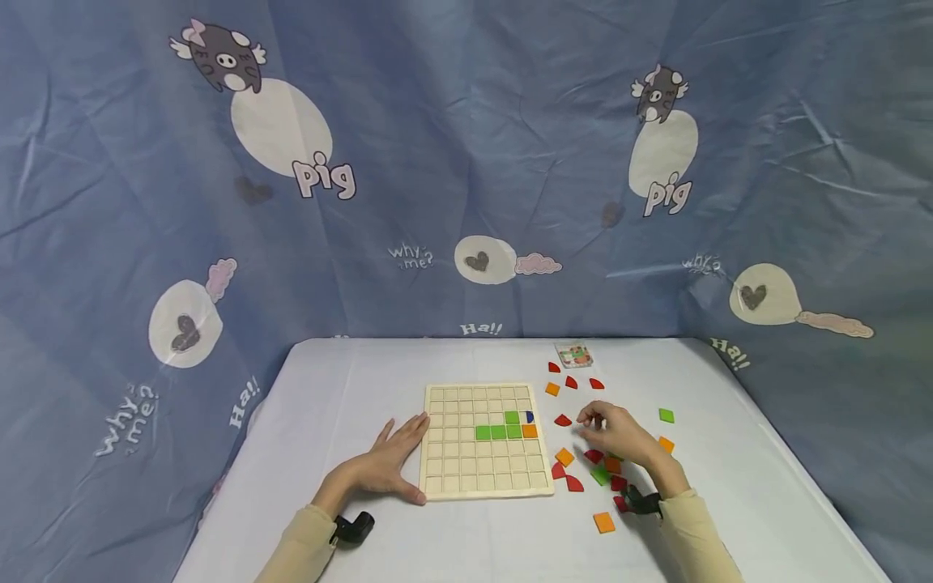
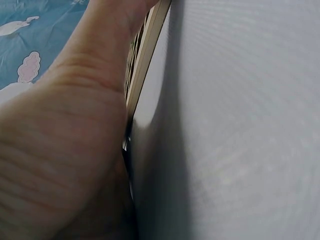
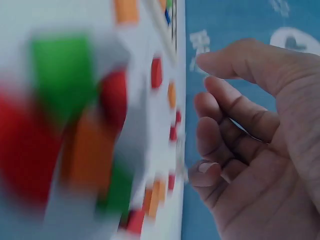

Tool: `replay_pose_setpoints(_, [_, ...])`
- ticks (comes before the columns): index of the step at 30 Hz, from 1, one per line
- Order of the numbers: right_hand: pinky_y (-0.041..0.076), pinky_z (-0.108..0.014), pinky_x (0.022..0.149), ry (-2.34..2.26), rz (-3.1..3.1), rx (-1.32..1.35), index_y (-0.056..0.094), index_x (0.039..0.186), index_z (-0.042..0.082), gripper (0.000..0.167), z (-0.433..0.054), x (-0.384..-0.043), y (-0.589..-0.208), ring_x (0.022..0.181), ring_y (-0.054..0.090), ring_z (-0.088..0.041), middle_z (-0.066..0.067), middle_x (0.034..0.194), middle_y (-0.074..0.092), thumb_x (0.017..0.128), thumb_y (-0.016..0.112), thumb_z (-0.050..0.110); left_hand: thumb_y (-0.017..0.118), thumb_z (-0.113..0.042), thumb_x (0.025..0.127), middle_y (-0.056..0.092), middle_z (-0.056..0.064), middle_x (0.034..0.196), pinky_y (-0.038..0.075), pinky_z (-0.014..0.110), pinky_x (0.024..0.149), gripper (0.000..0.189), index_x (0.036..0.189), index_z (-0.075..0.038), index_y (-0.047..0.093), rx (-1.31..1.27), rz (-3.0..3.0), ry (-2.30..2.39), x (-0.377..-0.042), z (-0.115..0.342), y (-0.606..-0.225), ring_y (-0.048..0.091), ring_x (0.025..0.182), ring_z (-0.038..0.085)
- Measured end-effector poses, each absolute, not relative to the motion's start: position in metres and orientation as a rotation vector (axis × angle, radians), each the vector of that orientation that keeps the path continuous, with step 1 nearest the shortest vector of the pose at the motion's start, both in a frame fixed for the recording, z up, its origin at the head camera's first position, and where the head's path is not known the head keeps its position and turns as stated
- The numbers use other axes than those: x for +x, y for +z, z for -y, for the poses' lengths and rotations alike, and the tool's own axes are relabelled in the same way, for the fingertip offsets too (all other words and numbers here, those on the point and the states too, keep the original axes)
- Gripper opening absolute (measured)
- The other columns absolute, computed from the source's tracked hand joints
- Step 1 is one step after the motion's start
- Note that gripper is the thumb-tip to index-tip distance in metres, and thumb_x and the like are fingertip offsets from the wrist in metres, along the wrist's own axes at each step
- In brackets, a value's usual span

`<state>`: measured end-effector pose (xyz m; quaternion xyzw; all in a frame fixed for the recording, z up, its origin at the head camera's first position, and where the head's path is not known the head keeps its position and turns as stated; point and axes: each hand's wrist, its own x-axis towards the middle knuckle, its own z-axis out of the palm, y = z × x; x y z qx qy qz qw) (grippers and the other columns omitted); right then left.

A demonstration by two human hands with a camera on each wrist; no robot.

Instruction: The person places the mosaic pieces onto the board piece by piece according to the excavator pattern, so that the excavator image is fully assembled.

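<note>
A square wooden grid board [image 1: 459,461] lies on the table. Several green squares [image 1: 498,431], an orange square [image 1: 530,431] and a dark blue piece [image 1: 530,417] sit in its cells at the right. My left hand [image 1: 389,461] rests at the board's left edge, thumb and fingers spread. In the left wrist view, the board's side [image 2: 147,55] shows beyond the palm. Over the loose pieces hovers my right hand [image 1: 619,429], fingers loosely bent and nothing between them in the right wrist view. A red quarter-round piece [image 1: 563,420] lies just left of its fingertips.
Loose red, orange and green pieces, such as an orange tile [image 1: 604,522] and a green tile [image 1: 666,415], lie scattered right of the board. A small printed packet [image 1: 574,355] is at the table's back. Blue patterned cloth [image 1: 408,162] hangs behind and at both sides.
</note>
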<state>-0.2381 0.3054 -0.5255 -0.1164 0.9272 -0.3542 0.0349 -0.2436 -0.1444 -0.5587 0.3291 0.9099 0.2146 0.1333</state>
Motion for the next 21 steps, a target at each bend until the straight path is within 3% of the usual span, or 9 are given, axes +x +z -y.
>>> replay_pose_setpoints(4, [0.045, -0.021, 0.061, -1.049, -2.842, -0.245, 0.063, 0.097, 0.008, 0.019, -0.332, -0.223, -0.533, 0.076, 0.051, -0.013, 0.001, 0.084, 0.059, 0.083, 0.074, 0.015, 0.074, -0.071, 0.062, 0.004, 0.013, 0.163, -0.007, 0.06, 0.119, 0.134, 0.155, -0.005, 0.005, 0.933, -2.638, 0.614, -0.24, 0.147, -0.562, 0.004, 0.151, 0.031])
replay_pose_setpoints(8, [0.048, -0.022, 0.067, -1.011, -2.868, -0.212, 0.064, 0.099, 0.009, 0.022, -0.347, -0.214, -0.542, 0.078, 0.053, -0.012, 0.001, 0.088, 0.061, 0.081, 0.076, 0.016, 0.074, -0.072, 0.061, 0.003, 0.012, 0.163, -0.007, 0.059, 0.119, 0.135, 0.155, -0.005, 0.005, 0.926, -2.645, 0.617, -0.239, 0.147, -0.564, 0.003, 0.151, 0.03])
replay_pose_setpoints(21, [0.05, -0.025, 0.073, -0.893, -2.885, -0.212, 0.069, 0.102, 0.011, 0.024, -0.363, -0.204, -0.543, 0.083, 0.052, -0.012, 0.002, 0.096, 0.06, 0.079, 0.076, 0.01, 0.075, -0.071, 0.061, 0.002, 0.01, 0.164, -0.008, 0.057, 0.119, 0.134, 0.156, -0.007, 0.004, 0.944, -2.632, 0.624, -0.244, 0.145, -0.56, 0.002, 0.151, 0.028])
